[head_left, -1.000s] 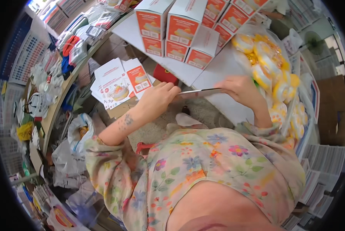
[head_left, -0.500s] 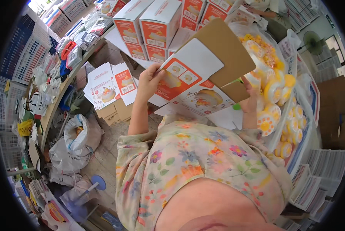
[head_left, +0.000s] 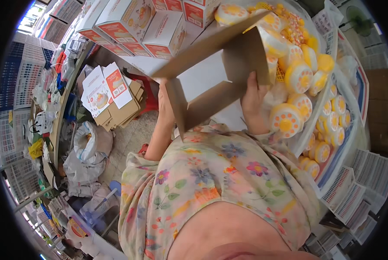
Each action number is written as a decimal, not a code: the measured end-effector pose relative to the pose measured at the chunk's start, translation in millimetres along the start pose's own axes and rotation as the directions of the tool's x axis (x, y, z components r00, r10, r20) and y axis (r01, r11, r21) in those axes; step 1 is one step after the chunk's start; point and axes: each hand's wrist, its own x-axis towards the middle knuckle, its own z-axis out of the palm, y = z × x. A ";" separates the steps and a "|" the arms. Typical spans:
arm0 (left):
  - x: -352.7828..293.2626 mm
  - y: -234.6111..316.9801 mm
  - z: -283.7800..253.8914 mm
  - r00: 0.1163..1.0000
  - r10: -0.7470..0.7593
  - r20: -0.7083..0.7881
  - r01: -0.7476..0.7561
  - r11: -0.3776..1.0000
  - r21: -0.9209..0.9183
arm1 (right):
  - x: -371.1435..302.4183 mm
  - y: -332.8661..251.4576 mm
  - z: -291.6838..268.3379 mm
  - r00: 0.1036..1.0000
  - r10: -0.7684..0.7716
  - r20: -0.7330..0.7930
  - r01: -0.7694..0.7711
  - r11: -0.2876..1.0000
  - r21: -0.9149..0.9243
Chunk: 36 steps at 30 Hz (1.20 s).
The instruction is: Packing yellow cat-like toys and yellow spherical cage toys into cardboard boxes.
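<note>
The carton (head_left: 210,99), printed faces showing half a second earlier, had turned hollow brown inside upward, above the near edge of the tabletop (head_left: 148,67). The left hand (head_left: 165,104) touched its left wall, grip impossible to tell; the right hand (head_left: 253,99) clamped its right wall.

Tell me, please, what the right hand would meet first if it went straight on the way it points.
Most likely the carton, whose wall the right hand is gripping; depth beyond it is unclear.
</note>
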 end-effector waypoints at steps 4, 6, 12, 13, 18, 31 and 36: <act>-2.2 -21.1 9.1 0.915 -0.403 0.028 0.329 0.705 -0.628 | -4.6 22.4 -5.3 0.959 -0.197 0.203 0.246 0.935 -0.257; -10.5 -79.8 10.4 0.959 -0.280 0.040 0.279 0.960 0.031 | -16.2 42.8 -10.8 0.937 -0.236 0.258 0.306 0.910 -0.280; 5.5 -55.6 23.7 0.822 -0.426 0.379 0.555 0.748 -0.363 | -17.8 36.8 -9.1 0.933 -0.236 0.272 0.323 0.883 -0.340; 11.5 -60.3 27.2 0.819 -0.420 0.391 0.557 0.746 -0.365 | -19.3 39.5 -13.4 0.912 -0.221 0.345 0.350 0.857 -0.379; 31.4 -70.4 29.5 0.967 -0.091 0.237 0.097 0.995 -0.015 | -27.3 72.3 -34.0 0.876 -0.013 0.482 0.272 0.839 -0.472; 40.7 -100.8 12.8 0.938 0.163 0.304 -0.111 0.977 -0.183 | 2.1 64.3 -1.1 0.955 0.270 0.126 -0.284 0.953 0.106; 66.8 -81.2 -12.0 0.743 0.211 0.635 -0.412 0.892 0.186 | -0.5 93.0 -25.6 0.952 0.189 0.239 -0.256 0.921 0.292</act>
